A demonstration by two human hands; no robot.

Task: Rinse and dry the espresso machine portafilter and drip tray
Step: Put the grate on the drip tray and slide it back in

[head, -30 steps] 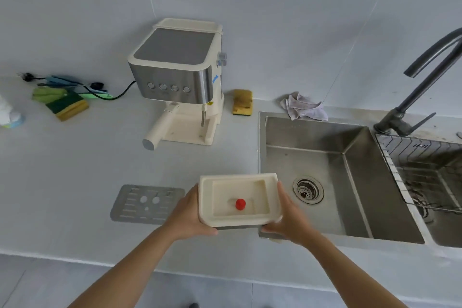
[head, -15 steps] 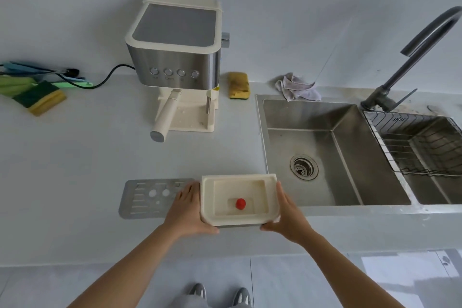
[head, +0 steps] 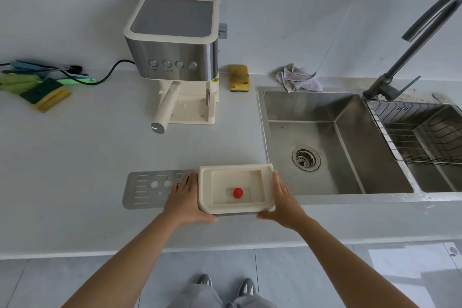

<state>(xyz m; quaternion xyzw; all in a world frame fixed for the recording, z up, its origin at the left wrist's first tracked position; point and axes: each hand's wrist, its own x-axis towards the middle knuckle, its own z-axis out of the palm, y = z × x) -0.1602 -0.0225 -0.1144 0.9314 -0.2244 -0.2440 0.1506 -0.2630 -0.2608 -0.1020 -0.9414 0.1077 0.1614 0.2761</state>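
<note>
A cream plastic drip tray with a red float button in its well is held over the counter near its front edge, just left of the sink. My left hand grips its left side and my right hand grips its right side. The tray's metal grate lies flat on the counter to the left, partly under my left hand. The portafilter, with a cream handle, is still locked in the espresso machine at the back of the counter.
A steel sink with a drain lies right of the tray, then a second basin holding a wire rack. A dark faucet stands behind. A yellow sponge and grey cloth sit by the wall; more sponges at far left.
The camera has tilted down and drawn back, so the floor and my feet show. Both hands keep the same grip on the drip tray, which stays near the counter's front edge.
</note>
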